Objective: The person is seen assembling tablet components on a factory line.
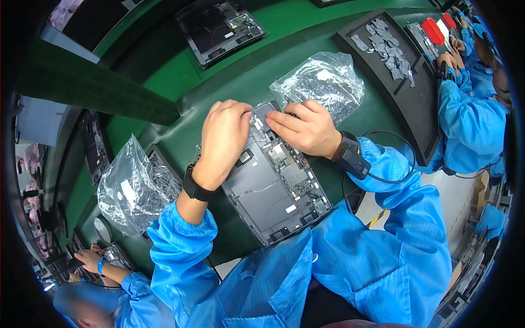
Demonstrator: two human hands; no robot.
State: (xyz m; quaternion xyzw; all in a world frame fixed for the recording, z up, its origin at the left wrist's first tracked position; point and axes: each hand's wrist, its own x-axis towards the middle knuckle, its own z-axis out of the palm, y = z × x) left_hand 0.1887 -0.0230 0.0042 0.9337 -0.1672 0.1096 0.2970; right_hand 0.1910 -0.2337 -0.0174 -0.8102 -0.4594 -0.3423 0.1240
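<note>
An open laptop (273, 191) lies bottom-up on the green belt (180, 76), right in front of the person, its boards and cables bare. Both hands work at its far end. The left hand (223, 139) is curled, knuckles up, fingers tucked down onto the far left corner; what they press or pinch is hidden under the hand. The right hand (306, 128) lies flat-ish across the far right corner, fingers close together and pointing left, tips touching a small pale piece on the case. The two hands nearly meet.

Just beyond the right hand sits a clear bag (322, 79) of small grey parts, touching the laptop's far edge. A second bag (131, 188) of the same sort rests on a dark tray (158, 158) near the left forearm. A black wristband (196, 188) is on the left wrist; the right wrist wears a strap (350, 156) with a cable looping off it.

Further up the belt lies another laptop (221, 30), also open. To the right, a long black tray (399, 76) holds grey strips, and a co-worker in blue (470, 120) bends over it. Another co-worker (104, 273) works at lower left.
</note>
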